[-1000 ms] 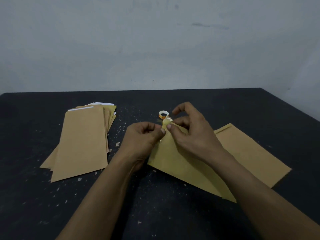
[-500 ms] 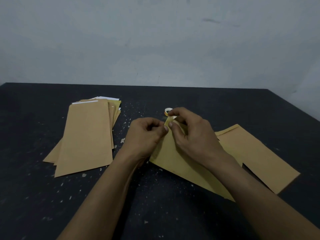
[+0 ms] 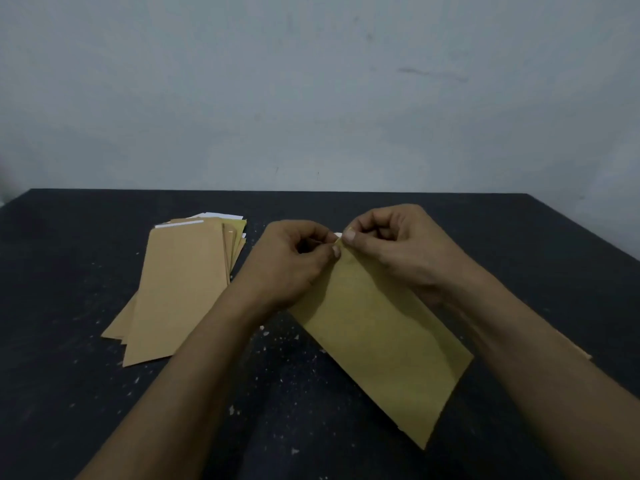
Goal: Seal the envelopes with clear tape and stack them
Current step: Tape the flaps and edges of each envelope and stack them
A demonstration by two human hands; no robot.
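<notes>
Currently I see the left hand [image 3: 291,261] and right hand [image 3: 391,251] pinching the envelope [image 3: 381,341] at its far tip; uneven pulling could tear it.

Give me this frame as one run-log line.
left hand: pinches envelope far end | right hand: pinches same end | envelope stack: flat on table, left of hands

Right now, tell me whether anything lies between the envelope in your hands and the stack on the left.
Nothing visible blocks it. Only the left hand, itself pinching the envelope, and its forearm lie between it and the stack; the table strip there shows just small white specks.
</notes>
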